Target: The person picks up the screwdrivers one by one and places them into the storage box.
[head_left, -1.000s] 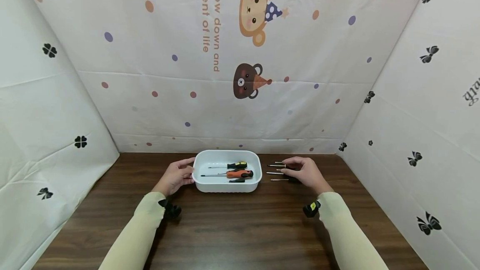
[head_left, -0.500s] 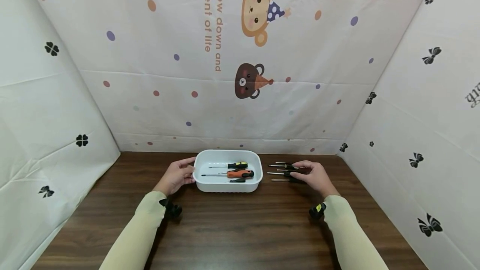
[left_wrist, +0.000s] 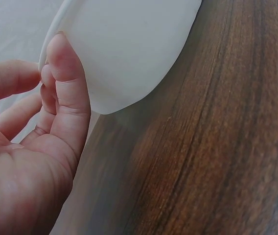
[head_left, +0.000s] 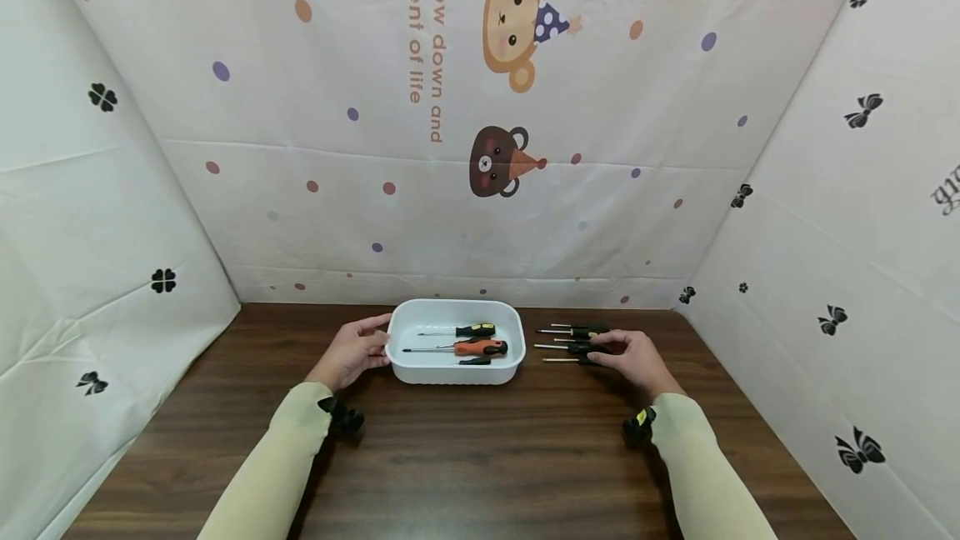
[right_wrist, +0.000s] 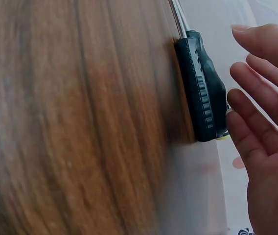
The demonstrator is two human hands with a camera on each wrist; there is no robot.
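In the head view my left hand (head_left: 352, 352) is at the left end of a white plastic tub (head_left: 450, 376), thumb and fingers on its rim. The left wrist view shows that hand pinching the tub's edge (left_wrist: 129, 54). Inside lie a black-and-yellow screwdriver (head_left: 475, 330), an orange-handled screwdriver (head_left: 478, 347) and a small dark-handled one (head_left: 474, 362). My right hand (head_left: 633, 361) hovers by the handle ends of several black-handled screwdrivers (head_left: 577, 347) lying to the tub's right. In the right wrist view its fingers are spread beside a black handle (right_wrist: 202, 93); fingertip contact is unclear.
The dark wooden table (head_left: 480, 457) extends toward me from the tub. A patterned white sheet (head_left: 420, 215) rises behind it, and further sheets stand at left and right. Each wrist carries a small black camera.
My right hand has drawn back to the right, then slightly nearer me, uncovering more of the black handles. The left hand stays at the tub. The view shifted slightly.
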